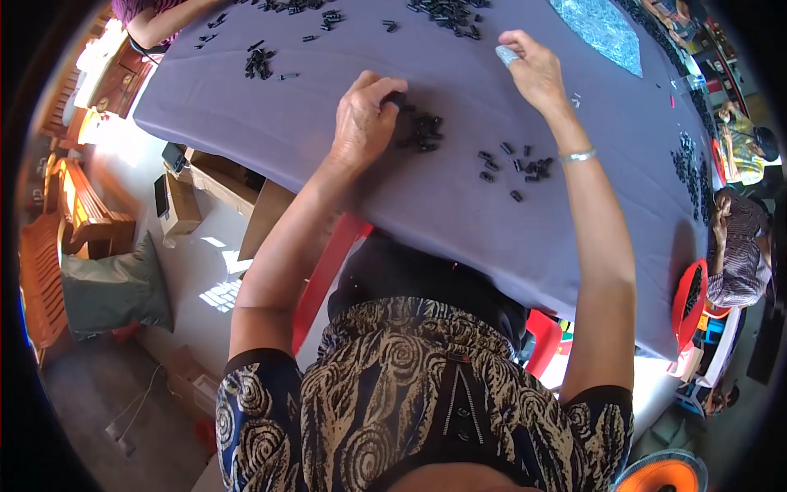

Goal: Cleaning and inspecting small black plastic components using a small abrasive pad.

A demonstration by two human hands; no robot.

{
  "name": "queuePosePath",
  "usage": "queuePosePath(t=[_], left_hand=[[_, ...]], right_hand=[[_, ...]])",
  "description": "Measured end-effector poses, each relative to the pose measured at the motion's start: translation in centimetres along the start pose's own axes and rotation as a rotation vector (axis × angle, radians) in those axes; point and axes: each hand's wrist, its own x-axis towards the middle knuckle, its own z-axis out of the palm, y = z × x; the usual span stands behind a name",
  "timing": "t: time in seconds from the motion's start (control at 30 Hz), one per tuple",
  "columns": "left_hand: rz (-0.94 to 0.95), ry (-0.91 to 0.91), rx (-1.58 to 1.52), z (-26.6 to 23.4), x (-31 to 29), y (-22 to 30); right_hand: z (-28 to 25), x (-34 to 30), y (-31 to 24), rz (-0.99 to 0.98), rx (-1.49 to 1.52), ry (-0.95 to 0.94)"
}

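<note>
My left hand (361, 119) is closed over the table, with a small black part (395, 98) between its thumb and forefinger. Just beside it lies a pile of short black cylindrical parts (425, 131). Farther off to the right, my right hand (537, 72) is raised with its fingers curled together. A pale grey covering (507, 55) wraps one of its fingertips. Whatever that hand pinches, if anything, is too small to make out. Between my forearms, nearer to me, a looser group of black parts (516, 164) is scattered on the cloth.
A grey-purple cloth covers the table (287, 131). More black piles (447, 15) lie at the far side, near a clear plastic bag (602, 33). Another person's arm (164, 25) reaches in at far left. A red basin (690, 303) stands at the right edge; cardboard boxes (180, 209) sit left.
</note>
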Motion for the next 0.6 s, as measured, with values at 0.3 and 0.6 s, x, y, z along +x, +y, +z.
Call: queuePosePath(t=[0.3,0.6], left_hand=[[0.059,-0.152,0.044,1.0,-0.7,0.8],[0.111,-0.232,0.053,0.7,-1.2,1.5]], right_hand=[[5.1,5.0,2.2,-0.189,-0.441,-0.001],[2.5,-1.5,-0.2,-0.328,-0.286,-0.038]])
